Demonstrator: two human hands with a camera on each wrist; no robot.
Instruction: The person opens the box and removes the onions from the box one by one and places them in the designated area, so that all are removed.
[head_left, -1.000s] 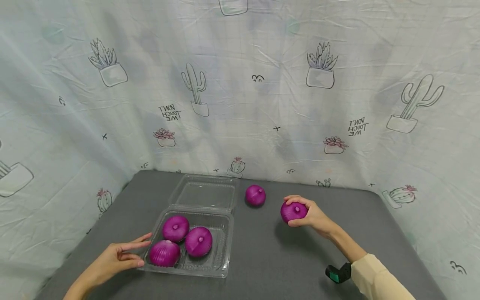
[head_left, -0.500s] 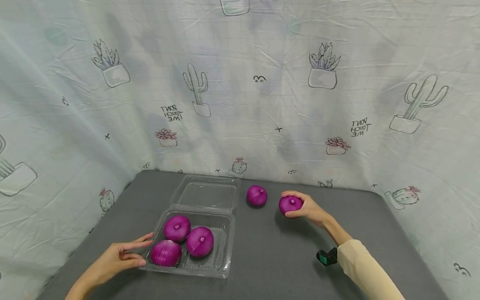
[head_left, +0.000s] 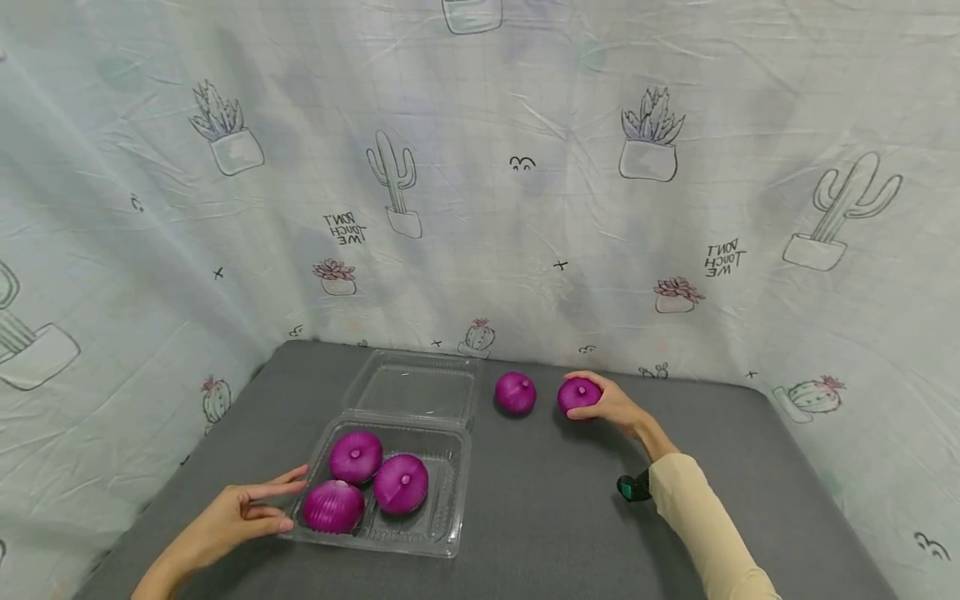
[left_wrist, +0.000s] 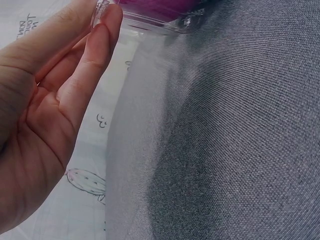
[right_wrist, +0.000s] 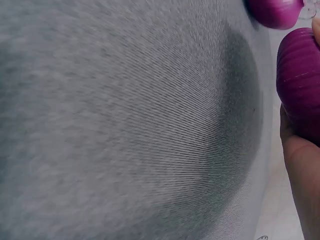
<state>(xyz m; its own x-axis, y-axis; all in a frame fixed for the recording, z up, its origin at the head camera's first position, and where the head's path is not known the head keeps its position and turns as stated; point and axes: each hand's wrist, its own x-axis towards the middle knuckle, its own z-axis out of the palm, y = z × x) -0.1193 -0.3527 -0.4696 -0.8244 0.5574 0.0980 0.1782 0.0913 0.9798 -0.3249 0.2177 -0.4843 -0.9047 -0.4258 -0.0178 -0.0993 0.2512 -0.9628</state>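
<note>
My right hand (head_left: pixel 613 406) grips a purple onion (head_left: pixel 579 397), fingers over its far side and thumb on the near side. In the right wrist view this onion (right_wrist: pixel 301 82) appears close over the grey table, apart from its shadow. Left of it sits another purple onion (head_left: pixel 515 393) on the table. My left hand (head_left: pixel 236 518) holds the left edge of a clear plastic container (head_left: pixel 459 500) with its fingertips. The left wrist view shows the fingers (left_wrist: pixel 107 30) at the plastic rim. Three onions (head_left: pixel 401 483) lie inside the container.
The container's hinged lid (head_left: pixel 416 387) lies folded back on the grey table (head_left: pixel 555 517). Behind and beside the table hangs a white curtain (head_left: pixel 480 167) printed with potted cacti. A black device (head_left: pixel 633 487) is strapped at my right wrist.
My right hand has carried its onion toward the back of the table and slightly left, nearer the loose onion. The left hand and the container have stayed in place.
</note>
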